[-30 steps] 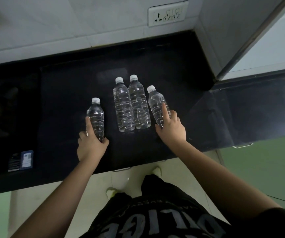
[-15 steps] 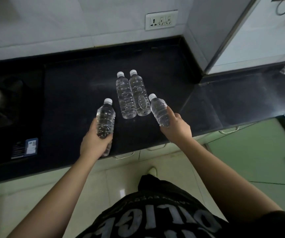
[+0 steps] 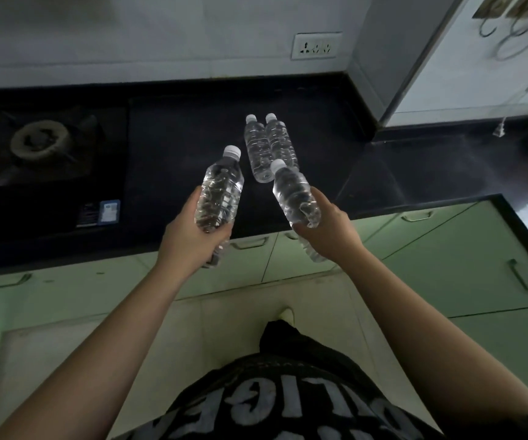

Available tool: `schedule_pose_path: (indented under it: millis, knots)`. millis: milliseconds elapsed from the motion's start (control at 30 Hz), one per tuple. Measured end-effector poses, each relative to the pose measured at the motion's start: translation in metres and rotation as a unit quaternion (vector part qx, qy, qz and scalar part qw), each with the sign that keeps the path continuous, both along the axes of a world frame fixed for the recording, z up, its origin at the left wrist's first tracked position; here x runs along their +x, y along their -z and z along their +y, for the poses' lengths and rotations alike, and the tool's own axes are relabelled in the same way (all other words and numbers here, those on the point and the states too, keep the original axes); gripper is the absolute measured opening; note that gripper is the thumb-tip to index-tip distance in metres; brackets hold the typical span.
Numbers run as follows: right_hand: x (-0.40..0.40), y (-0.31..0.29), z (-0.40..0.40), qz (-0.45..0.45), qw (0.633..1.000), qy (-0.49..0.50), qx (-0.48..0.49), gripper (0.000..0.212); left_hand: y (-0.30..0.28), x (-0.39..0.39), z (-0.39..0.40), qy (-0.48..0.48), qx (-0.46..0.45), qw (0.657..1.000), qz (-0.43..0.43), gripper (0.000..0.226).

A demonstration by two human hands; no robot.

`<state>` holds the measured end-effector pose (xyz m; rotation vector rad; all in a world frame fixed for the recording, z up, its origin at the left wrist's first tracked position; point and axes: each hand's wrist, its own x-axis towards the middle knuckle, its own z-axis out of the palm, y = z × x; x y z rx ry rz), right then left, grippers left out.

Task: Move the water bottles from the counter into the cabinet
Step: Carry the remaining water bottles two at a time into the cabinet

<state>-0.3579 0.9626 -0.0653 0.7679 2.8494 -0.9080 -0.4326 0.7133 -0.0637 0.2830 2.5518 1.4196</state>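
At the far left, a gas burner (image 3: 38, 139) sits set into the black counter (image 3: 176, 128), and a small blue-and-white card (image 3: 108, 211) lies on the counter near its front edge, just right of the burner. Pale green cabinet doors (image 3: 304, 258) with metal handles run under the counter.

Right of the card, the left hand (image 3: 192, 236) grips a clear water bottle (image 3: 221, 188) round its lower body, fingers curled under it and thumb along its left side. This bottle is lifted off the counter and tilts with its white cap up and slightly to the right.

Behind and between the two hands, two more bottles, the left standing bottle (image 3: 256, 147) and the right standing bottle (image 3: 280, 141), stand upright on the counter, touching each other side by side.

Next, the right hand (image 3: 326, 230) holds a second lifted bottle (image 3: 294, 192), fingers wrapped round its lower part from the right. It leans with its cap toward the upper left, and the cap overlaps the foot of the standing pair in the view. Whether it touches them cannot be told.

On the tiled wall above, a white power socket (image 3: 316, 46) sits right of the standing bottles. At the far right, the counter turns a corner, and more green cabinet doors (image 3: 478, 249) run along that side, all closed as far as can be seen.
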Motion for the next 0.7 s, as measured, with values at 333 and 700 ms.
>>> schedule_pose_path:
  millis: [333, 700]
  knots:
    - [0.031, -0.021, -0.063, 0.067, 0.991, -0.100, -0.063, 0.069, -0.017, 0.069, -0.053, -0.100, 0.011, 0.995, 0.017, 0.076]
    - [0.072, 0.011, -0.096, 0.039, 0.959, -0.264, -0.092, 0.073, -0.003, 0.200, -0.086, -0.301, -0.013, 0.953, -0.042, 0.085]
